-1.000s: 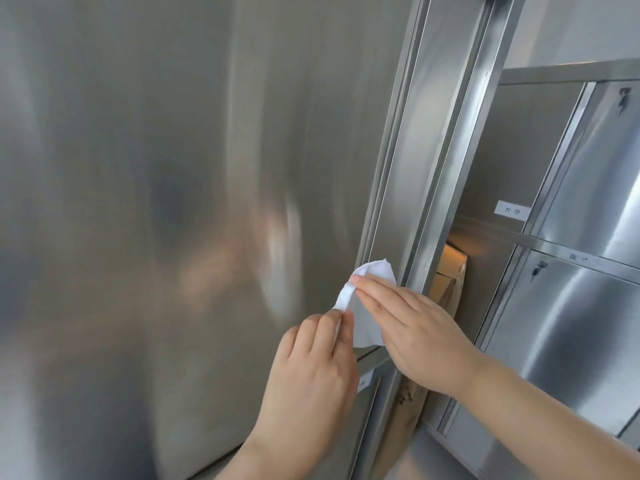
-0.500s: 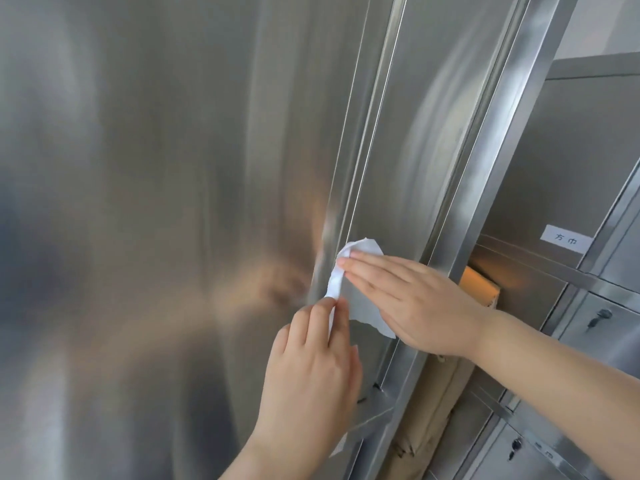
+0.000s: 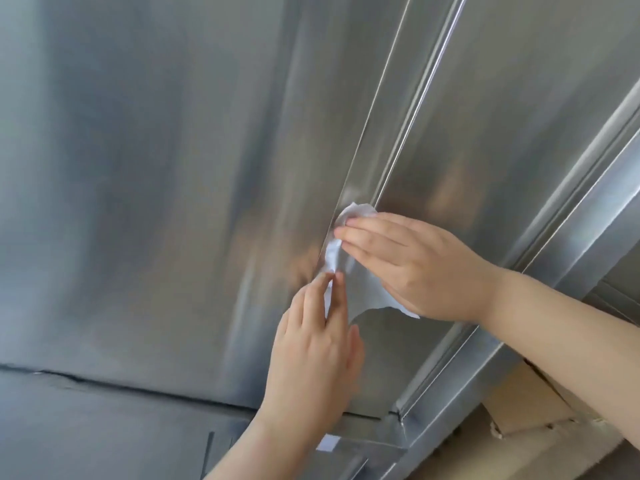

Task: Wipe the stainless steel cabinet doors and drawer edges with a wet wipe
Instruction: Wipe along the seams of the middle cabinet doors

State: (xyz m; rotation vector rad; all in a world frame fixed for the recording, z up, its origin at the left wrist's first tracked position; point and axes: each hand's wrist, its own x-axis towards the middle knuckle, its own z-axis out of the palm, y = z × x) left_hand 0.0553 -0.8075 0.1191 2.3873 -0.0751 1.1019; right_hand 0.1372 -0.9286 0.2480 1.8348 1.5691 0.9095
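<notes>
Pressing a white wet wipe [image 3: 362, 291] flat against brushed steel with the right hand [image 3: 426, 268]: fingers straight and close together, pointing left across the sheet, nothing curled round it. Steadying the same wipe from below with the left hand [image 3: 318, 344]: fingers likewise straight, pointing up, tips laid on the wipe's left border, a sliver of white showing between two of them, thumb out to the side and off the sheet. Flat contact only from both hands.

Lies with its long axis running up and down along the narrow folded edge strip [image 3: 389, 105] between the large left door [image 3: 156, 168] and the right door [image 3: 512, 109], tilted the same way as that strip. Bunched and crumpled at the upper end, right on the strip. Narrows to a folded ridge in the middle, at the left door's edge. Spreads thin and loose at the lower end, toward the right door's bottom corner, with a ragged hem free under the right wrist.

Below the left door, across a dark horizontal seam, a lower panel [image 3: 104, 431] with a small white label [image 3: 327, 444] near its right edge. Right of the doors, a steel frame post [image 3: 571, 216], with brown cardboard [image 3: 526, 407] behind it at the lower right.
</notes>
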